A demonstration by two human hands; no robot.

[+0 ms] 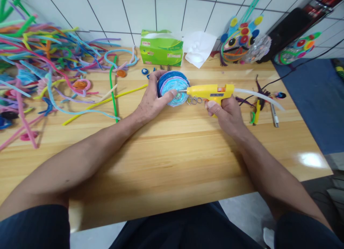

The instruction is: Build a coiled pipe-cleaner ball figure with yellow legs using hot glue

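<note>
My left hand [152, 97] grips a round coiled disc of blue, pink and purple pipe cleaners [174, 87], tilted up on the wooden table [172, 148], thumb pressed on its face. In my right hand [225, 114] is a yellow hot glue gun [211, 92] with its nozzle touching the disc's right side. A white glue stick [258, 96] juts from the gun's back. A small metal stand hangs under the nozzle.
A big heap of loose coloured pipe cleaners [40, 59] covers the table's left. A green tissue box [161, 48] and a white tissue [199, 48] stand at the back. Finished colourful crafts [243, 39] sit back right. Small tools [258, 111] and a cord lie to the right.
</note>
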